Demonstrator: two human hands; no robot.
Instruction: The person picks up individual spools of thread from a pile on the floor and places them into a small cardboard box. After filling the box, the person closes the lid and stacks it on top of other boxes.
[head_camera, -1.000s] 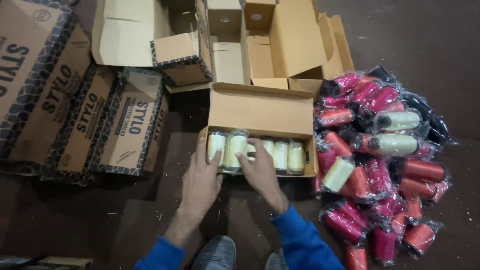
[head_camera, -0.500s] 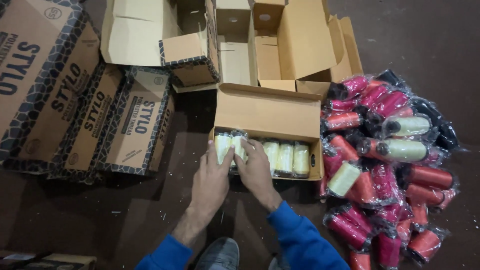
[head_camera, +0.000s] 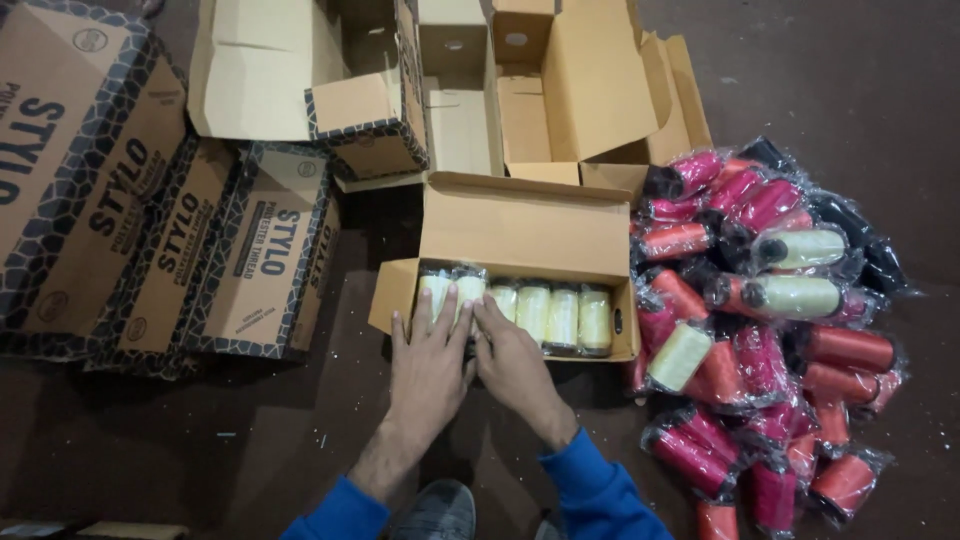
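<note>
While both hands press at the near edge, we note the row of cream-coloured thread spools wrapped in clear film (head_camera: 520, 312) lying side by side in the small open brown cardboard carton (head_camera: 520, 225), directly under and just beyond our fingertips. Left hand (head_camera: 428, 365): fingers spread fairly wide and flat, tips resting on the two leftmost spools; it grips nothing. Right hand (head_camera: 515, 362): fingers closer together, laid on the next spool, touching the left hand at the thumb side; also pressing, not grasping.

Change against a second ago: the left hand then lay lower, at the carton's front lip, with the leftmost spools standing apart from the rest; now both hands sit further up on the spools and the row reads closed up. We judge the row is being seated, nearly full across the carton's width.

Right of the right hand's fingers, just beside the carton: a heap of film-wrapped spools in pink, red-orange, black and cream (head_camera: 770, 330) on the dark floor (head_camera: 850, 80). Beyond the fingertips: several empty open cardboard cartons with raised flaps (head_camera: 560, 90). Left of the left hand's fingers, well apart: closed printed cartons with a dark mosaic border (head_camera: 170, 250). Blue sleeves (head_camera: 590, 490) show behind the wrists.
</note>
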